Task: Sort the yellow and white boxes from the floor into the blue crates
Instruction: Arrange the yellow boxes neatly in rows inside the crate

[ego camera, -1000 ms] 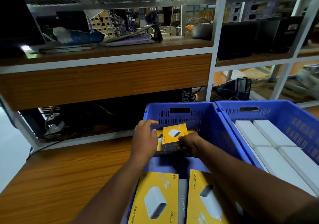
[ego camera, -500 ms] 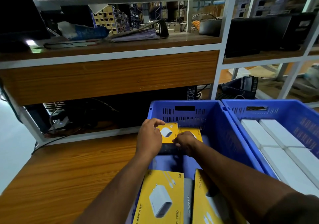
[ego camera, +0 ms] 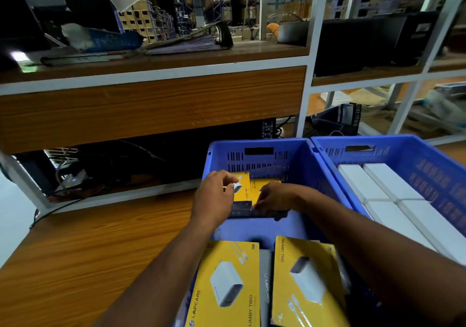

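Two blue crates stand side by side on a wooden surface. The left crate (ego camera: 254, 155) holds yellow boxes: two large ones (ego camera: 227, 283) at its near end and two small ones at the far end. My left hand (ego camera: 214, 198) grips the left small yellow box (ego camera: 242, 188) from its left side. My right hand (ego camera: 273, 198) rests with curled fingers on the front edge of the second small yellow box (ego camera: 264, 183) beside it. The right crate (ego camera: 378, 147) holds several white boxes (ego camera: 383, 188) laid flat.
Behind the crates rises a white-framed shelf unit with a wooden panel (ego camera: 151, 104). Cables and dark equipment (ego camera: 106, 170) sit in the low shelf. The wooden surface (ego camera: 88, 246) stretches to the left of the crates.
Both hands pushed the small yellow box deeper toward the far wall of the left crate and lowered it beside the second small box. The view drifted slightly downward.
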{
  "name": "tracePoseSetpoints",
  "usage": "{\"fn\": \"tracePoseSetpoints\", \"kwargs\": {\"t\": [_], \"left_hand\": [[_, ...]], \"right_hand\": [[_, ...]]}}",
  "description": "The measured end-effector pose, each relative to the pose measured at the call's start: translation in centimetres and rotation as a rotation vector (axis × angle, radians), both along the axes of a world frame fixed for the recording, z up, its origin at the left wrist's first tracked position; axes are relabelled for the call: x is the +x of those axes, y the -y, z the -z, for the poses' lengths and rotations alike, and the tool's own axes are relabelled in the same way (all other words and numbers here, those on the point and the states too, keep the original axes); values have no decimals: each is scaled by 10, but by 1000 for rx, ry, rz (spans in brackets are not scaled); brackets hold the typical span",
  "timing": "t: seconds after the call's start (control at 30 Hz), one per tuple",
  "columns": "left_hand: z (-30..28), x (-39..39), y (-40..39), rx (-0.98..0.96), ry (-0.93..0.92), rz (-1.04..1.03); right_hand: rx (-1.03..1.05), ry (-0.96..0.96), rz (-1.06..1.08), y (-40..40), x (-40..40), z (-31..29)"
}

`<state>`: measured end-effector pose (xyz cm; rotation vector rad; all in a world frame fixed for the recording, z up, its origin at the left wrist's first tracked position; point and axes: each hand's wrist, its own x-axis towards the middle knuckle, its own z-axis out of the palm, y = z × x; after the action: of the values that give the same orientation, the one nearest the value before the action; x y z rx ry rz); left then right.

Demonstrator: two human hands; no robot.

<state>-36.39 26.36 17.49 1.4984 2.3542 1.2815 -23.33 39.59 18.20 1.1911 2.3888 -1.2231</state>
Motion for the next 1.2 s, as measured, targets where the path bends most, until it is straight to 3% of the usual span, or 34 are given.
{"fn": "tracePoseSetpoints", "kwargs": {"t": [0.13, 0.23, 0.5, 0.63, 0.83, 0.93, 1.1, 1.2], "left_hand": [[6, 1, -2, -51, -74, 37], [9, 3, -3, -95, -109, 71], [8, 11, 2, -192, 50, 144], [7, 14, 5, -283, 62, 201], [6, 16, 6, -313, 114, 218], [5, 14, 6, -223, 116, 170], [-11, 5, 4, 220, 58, -116], [-9, -6, 4, 269, 180, -216]], "right_hand": [[-127, 107, -231, 13, 43, -23], [-69, 116, -306, 19, 59, -19], [-145, 68, -349, 20, 61, -11], [-175, -21, -254, 12, 56, -9], [-204, 84, -364, 18, 45, -4], [-249, 52, -265, 14, 35, -10], [-118, -187, 170, -11, -4, 0], [-163, -218, 303, -16, -25, 14]]}}
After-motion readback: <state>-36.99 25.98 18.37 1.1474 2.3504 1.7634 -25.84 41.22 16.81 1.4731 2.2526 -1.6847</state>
